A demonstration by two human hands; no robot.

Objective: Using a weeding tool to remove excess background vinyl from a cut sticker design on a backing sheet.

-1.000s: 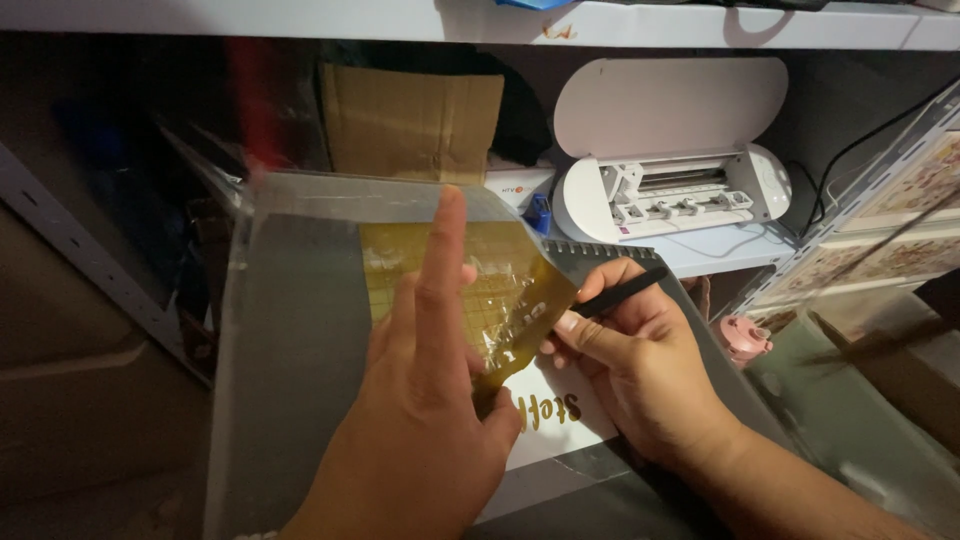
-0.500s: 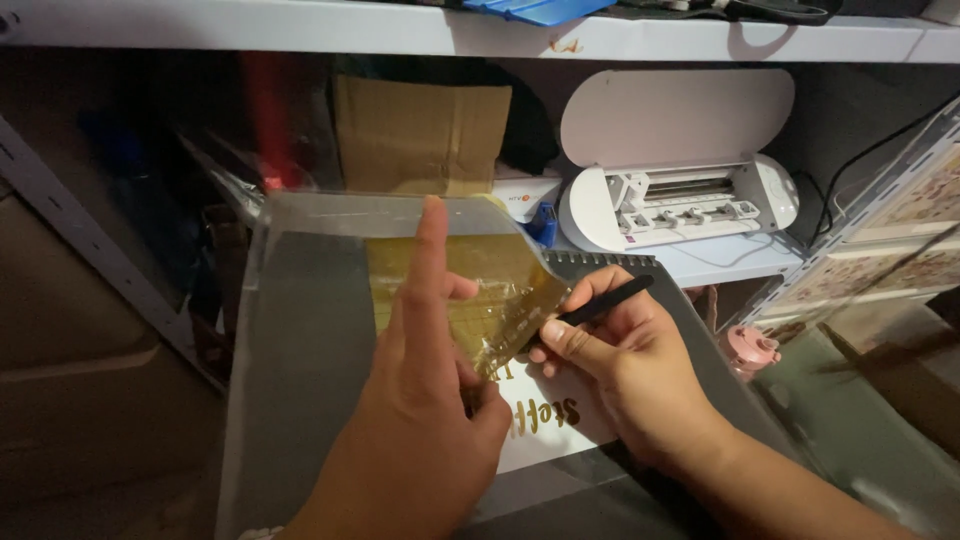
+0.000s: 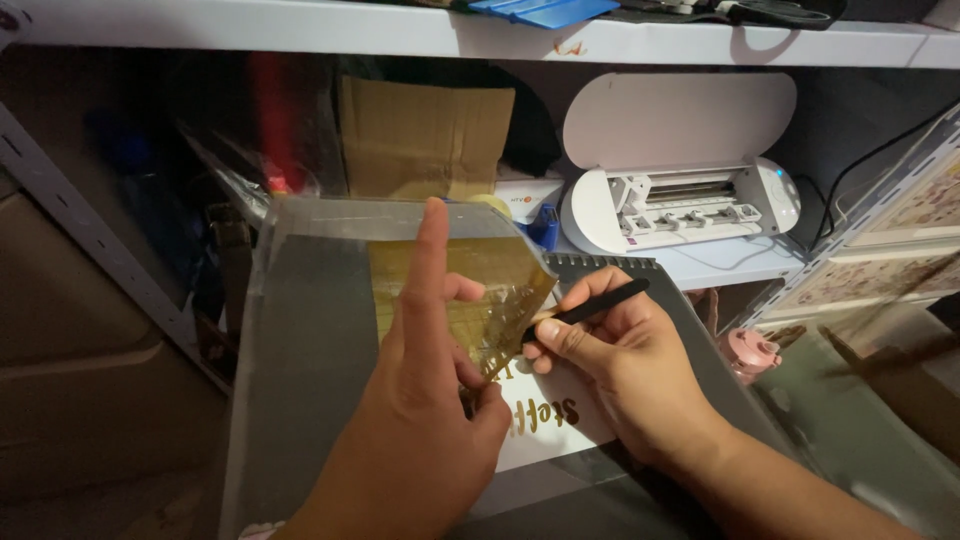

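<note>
While two hands work over it, one grey cutting mat (image 3: 300, 380) stands tilted up from the counter, its top edge near the shelf behind. On the mat there is one sheet of gold vinyl (image 3: 470, 290) — shiny, yellowish, half lifted, with its right corner peeled up and pointed. Below it lies one white backing sheet (image 3: 560, 440) that carries a few gold cut letters.

The left hand (image 3: 420, 440) pinches the lower edge of the gold vinyl between thumb and bent fingers, and its forefinger sticks straight up in front of the sheet. The right hand (image 3: 620, 370) is closed round one thin black weeding tool (image 3: 590, 308), held like a pen; the tip of the tool meets the vinyl's peeled corner, just beside the left thumb.

Behind the mat one white cutting machine (image 3: 680, 190) sits on a lower shelf with its lid raised — a dark cable runs off to its right. One brown cardboard box (image 3: 425, 135) stands to the left of it, and one blue tape dispenser (image 3: 543, 222) is between them. One pink bottle (image 3: 750, 352) shows at the right, past the mat's edge. One white shelf board (image 3: 300, 30) crosses the top.
</note>
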